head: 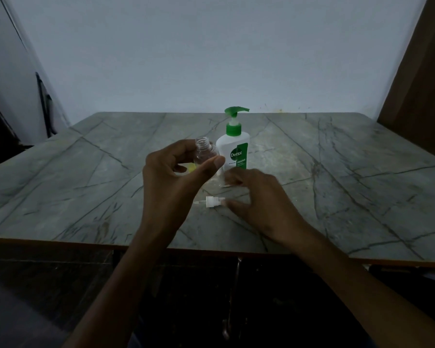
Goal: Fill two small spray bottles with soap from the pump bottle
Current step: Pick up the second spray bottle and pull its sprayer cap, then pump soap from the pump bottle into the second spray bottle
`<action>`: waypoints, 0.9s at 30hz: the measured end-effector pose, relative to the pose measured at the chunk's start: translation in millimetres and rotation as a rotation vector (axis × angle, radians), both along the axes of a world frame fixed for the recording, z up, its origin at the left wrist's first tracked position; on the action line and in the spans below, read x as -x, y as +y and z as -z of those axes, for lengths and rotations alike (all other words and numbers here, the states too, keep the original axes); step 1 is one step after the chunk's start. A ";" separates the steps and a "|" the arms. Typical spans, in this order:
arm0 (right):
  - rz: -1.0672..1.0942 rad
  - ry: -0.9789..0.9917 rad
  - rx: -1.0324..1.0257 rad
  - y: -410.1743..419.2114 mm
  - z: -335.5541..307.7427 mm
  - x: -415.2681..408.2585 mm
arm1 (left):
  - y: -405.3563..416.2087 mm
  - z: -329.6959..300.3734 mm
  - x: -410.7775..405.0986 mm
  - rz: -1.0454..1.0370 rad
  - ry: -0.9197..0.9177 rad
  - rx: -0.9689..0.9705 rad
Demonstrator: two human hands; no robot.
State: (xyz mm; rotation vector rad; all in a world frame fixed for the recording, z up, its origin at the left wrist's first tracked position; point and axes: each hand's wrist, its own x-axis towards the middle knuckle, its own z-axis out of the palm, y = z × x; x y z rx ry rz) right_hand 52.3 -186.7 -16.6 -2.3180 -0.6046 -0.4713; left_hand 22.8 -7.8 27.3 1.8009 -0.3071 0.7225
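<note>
My left hand [176, 177] holds a small clear spray bottle [205, 153] upright above the table, its threaded neck uncapped. A bit of yellow shows behind my left fingers. A white Dettol pump bottle [234, 146] with a green pump head stands just behind it. A white spray cap [211, 201] lies on its side on the table below my left hand. My right hand [259, 197] hovers low beside that cap, fingers spread and blurred, holding nothing. Something clear lies under the fingers of my right hand; I cannot tell what it is.
The grey marble-patterned table [349, 187] runs wide to both sides, with its orange front edge near me. A pale wall stands behind it. A brown panel [422, 79] rises at the right and dark objects lean at the far left.
</note>
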 end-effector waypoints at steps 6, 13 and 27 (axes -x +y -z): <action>0.023 -0.016 -0.138 -49.1 -8.9 25.3 | -19.9 10.8 -8.4 0.028 0.031 -0.006; 0.070 0.018 -0.120 -46.6 4.1 39.2 | -44.1 27.4 -22.2 0.059 0.050 0.025; 0.173 -0.046 -0.252 -51.9 -0.1 24.7 | -68.7 37.4 -29.8 0.196 0.014 -0.146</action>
